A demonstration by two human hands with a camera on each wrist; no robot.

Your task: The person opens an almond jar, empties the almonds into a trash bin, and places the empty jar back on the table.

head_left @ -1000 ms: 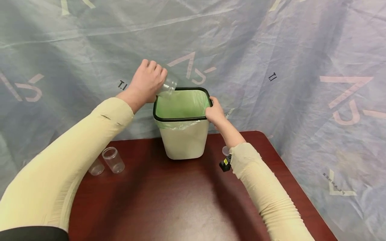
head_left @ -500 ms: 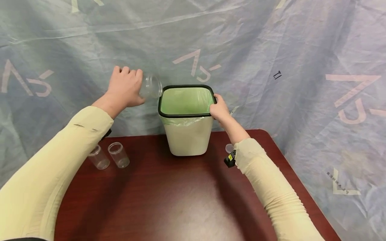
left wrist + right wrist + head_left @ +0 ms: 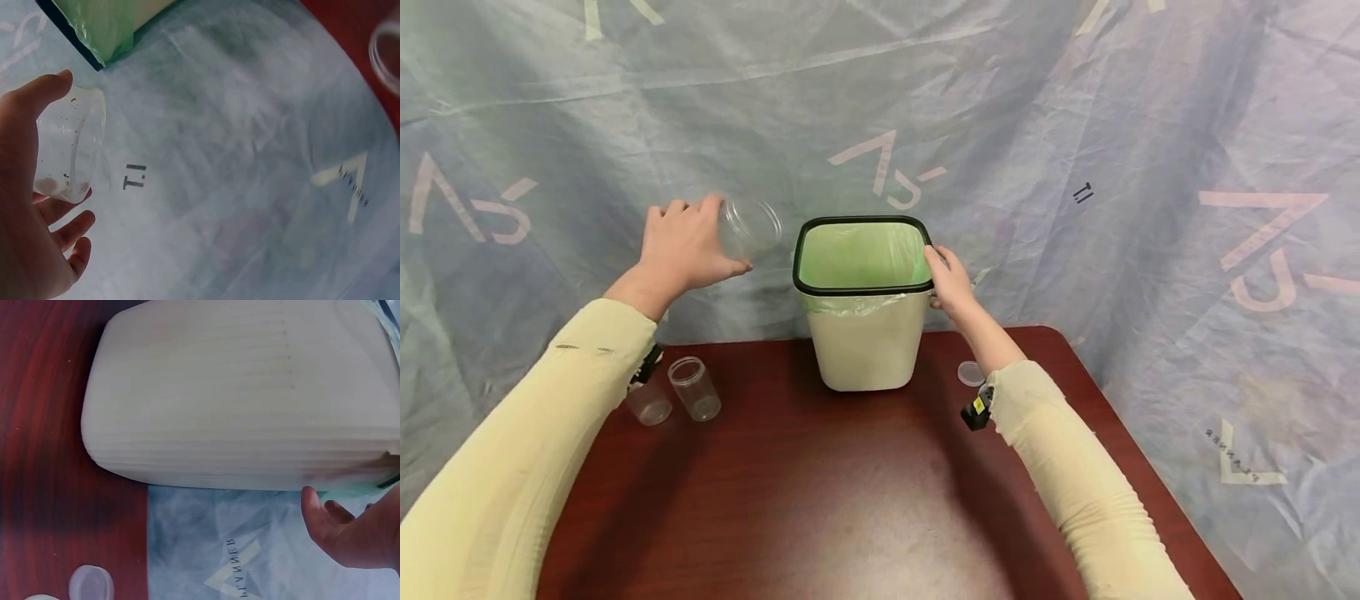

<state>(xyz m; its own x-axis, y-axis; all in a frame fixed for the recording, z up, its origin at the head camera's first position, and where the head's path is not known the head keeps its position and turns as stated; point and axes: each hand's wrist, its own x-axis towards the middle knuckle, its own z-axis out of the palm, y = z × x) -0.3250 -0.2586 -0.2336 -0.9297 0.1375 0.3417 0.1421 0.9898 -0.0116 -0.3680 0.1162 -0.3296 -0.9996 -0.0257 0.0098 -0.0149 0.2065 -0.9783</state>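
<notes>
My left hand holds a clear plastic jar on its side in the air, left of the bin, its mouth turned toward the bin. Thumb and fingers lie round the jar's wall; the left wrist view shows small dark specks on that jar. A pale trash bin with a black rim and green liner stands at the back of the table. Beside its right wall is my right hand, fingers loose at the rim's corner. From the right wrist, a fingertip appears right at the bin's side.
Two more clear jars, one in front of the other, stand on the red-brown table at left. A round clear lid lies right of the bin. A printed grey sheet hangs behind.
My left hand has carried the jar from over the bin's left rim away to the left and slightly down. My right hand has loosened from its grip on the rim.
</notes>
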